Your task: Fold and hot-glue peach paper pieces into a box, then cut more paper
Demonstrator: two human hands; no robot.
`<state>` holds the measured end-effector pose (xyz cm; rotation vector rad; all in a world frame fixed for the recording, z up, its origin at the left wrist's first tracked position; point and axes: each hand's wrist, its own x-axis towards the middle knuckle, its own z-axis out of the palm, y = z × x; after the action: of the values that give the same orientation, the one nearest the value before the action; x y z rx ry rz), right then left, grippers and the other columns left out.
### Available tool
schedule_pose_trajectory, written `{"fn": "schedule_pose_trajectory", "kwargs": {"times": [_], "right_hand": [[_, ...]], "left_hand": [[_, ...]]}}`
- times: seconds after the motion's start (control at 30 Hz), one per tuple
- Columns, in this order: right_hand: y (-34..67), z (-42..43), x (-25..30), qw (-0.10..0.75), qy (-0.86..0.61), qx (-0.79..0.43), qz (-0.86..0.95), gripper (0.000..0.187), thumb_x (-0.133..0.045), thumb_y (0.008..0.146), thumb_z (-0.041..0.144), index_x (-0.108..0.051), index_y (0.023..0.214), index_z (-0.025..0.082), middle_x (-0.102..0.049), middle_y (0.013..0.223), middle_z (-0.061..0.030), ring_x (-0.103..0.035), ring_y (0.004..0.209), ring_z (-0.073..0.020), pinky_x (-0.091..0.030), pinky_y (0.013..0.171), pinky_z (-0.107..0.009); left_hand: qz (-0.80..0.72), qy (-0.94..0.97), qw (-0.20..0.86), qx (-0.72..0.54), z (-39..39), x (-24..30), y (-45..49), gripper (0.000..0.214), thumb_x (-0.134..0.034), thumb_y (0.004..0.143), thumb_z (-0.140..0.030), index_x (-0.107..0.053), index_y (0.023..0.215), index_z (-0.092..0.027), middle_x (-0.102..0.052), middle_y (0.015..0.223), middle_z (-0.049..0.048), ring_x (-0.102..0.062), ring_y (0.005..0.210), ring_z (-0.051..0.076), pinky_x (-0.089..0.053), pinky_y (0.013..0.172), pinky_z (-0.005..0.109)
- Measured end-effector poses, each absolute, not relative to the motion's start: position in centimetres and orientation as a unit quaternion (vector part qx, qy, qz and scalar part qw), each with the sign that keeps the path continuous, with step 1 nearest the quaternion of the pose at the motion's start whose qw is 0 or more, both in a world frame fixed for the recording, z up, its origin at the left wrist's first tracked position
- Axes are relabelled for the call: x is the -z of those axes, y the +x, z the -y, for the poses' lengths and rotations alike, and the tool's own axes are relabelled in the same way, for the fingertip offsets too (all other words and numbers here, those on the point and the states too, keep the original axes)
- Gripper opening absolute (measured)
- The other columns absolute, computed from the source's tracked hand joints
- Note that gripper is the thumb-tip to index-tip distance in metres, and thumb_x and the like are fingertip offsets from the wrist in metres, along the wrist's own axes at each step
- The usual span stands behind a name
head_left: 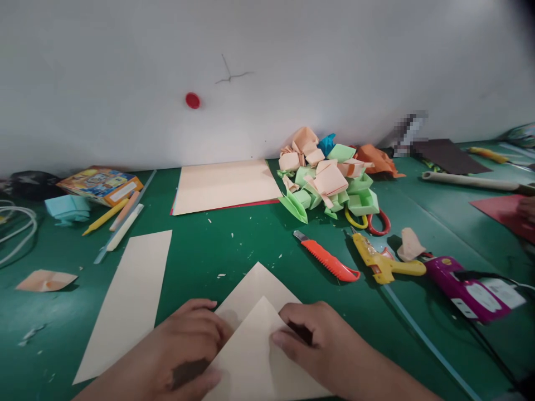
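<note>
A cream sheet of paper lies in front of me with one layer folded over another. Both layers come to a point facing away from me, and a crease runs down the front layer. My left hand holds the left edge, its thumb on the front layer and its fingers behind it. On the right edge, my right hand pinches the front layer between thumb and curled fingers. A cream paper strip lies to the left of my left hand. Beyond my right hand rests an orange utility knife.
Folded paper pieces are heaped by the wall, near scissors. A yellow glue gun and a purple box with cables lie right. Paper sheets lie at the back. Another person's hand shows far right.
</note>
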<state>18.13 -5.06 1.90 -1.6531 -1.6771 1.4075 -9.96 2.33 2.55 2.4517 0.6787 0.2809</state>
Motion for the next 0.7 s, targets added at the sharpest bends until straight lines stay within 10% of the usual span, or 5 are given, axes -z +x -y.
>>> {"fn": "schedule_pose_trajectory", "kwargs": {"times": [0.17, 0.37, 0.7], "right_hand": [[18.3, 4.7, -2.1, 0.153, -0.638, -0.409, 0.634, 0.03, -0.059, 0.095, 0.038, -0.049, 0.072, 0.021, -0.046, 0.064, 0.0061, -0.039, 0.06, -0.0108, -0.024, 0.054, -0.026], [18.8, 4.6, -2.6, 0.158, -0.627, -0.345, 0.68, 0.047, -0.058, 0.097, 0.037, -0.054, 0.143, 0.03, -0.071, 0.099, -0.0025, -0.064, 0.087, -0.0219, -0.046, 0.072, -0.032], [19.7, 4.9, -3.0, 0.123, -0.54, -0.233, 0.8, 0.056, -0.058, 0.098, 0.033, -0.046, 0.153, 0.036, -0.049, 0.158, -0.0023, -0.047, 0.134, -0.0316, -0.045, 0.111, -0.052]], "left_hand": [[-0.327, 0.873, 0.352, -0.085, -2.4, -1.9, -9.8, 0.028, -0.053, 0.102, -0.037, -0.063, 0.079, -0.024, -0.068, 0.079, -0.0038, -0.067, 0.094, 0.015, -0.051, 0.108, 0.031], [-0.415, 0.845, 0.321, -0.107, -2.1, -1.6, -9.6, 0.039, -0.048, 0.103, -0.048, -0.063, 0.077, -0.023, -0.069, 0.084, -0.0008, -0.065, 0.079, 0.015, -0.052, 0.07, 0.023], [-0.429, 0.886, 0.146, -0.101, -2.3, -0.1, -9.5, 0.038, -0.042, 0.105, -0.046, -0.067, 0.084, -0.026, -0.068, 0.08, -0.0009, -0.064, 0.073, 0.019, -0.047, 0.066, 0.031]]}}
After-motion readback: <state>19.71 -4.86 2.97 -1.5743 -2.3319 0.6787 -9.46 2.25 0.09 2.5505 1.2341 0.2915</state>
